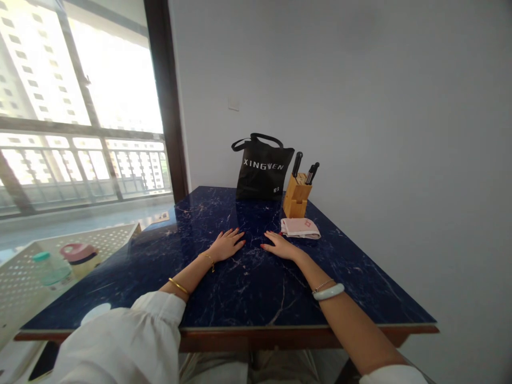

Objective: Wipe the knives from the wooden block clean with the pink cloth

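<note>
My left hand [226,245] lies flat on the dark blue marbled table [240,298], palm down with the fingers apart. To its right, my right hand [280,246] also rests palm down on the tabletop, fingers stretched forward. Neither holds anything. Just beyond my right hand is a folded pink cloth [301,228], not in its grasp. Behind the cloth stands a wooden knife block [296,197] with several black-handled tools in it. A black tote bag [264,170] with white lettering sits upright at the back of the table.
A white perforated basket [116,237] stands left of the table, holding a green-capped bottle [52,272] and a pink-lidded bottle [81,257]. Part of a white round object [96,312] shows by my left sleeve. A grey wall [380,133] borders the back and right; a window is at left.
</note>
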`<state>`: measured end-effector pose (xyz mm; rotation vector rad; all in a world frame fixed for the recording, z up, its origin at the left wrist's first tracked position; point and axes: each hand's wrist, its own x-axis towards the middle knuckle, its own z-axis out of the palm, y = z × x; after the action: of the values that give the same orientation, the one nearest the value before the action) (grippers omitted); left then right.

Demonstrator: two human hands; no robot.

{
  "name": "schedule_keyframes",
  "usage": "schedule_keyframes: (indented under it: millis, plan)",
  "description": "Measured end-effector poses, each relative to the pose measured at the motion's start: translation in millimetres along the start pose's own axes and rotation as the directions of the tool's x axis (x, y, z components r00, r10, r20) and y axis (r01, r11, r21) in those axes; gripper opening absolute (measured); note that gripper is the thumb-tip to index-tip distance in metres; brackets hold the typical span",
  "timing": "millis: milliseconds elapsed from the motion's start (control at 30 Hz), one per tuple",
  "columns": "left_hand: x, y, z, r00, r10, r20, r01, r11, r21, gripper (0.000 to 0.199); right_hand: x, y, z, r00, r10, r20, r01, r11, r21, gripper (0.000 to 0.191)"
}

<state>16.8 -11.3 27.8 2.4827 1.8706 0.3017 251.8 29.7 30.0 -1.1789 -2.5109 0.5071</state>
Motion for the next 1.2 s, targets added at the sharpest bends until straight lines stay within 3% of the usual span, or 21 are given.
schedule_keyframes:
  millis: [1200]
  plan:
    - [-1.4, -1.3, 0.6, 1.0, 0.01, -0.003, -0.01, 1.0, 0.002, 0.054, -3.1, -2.8, -0.7, 1.0, 0.011, -0.016, -0.011, 1.0, -0.008, 0.076]
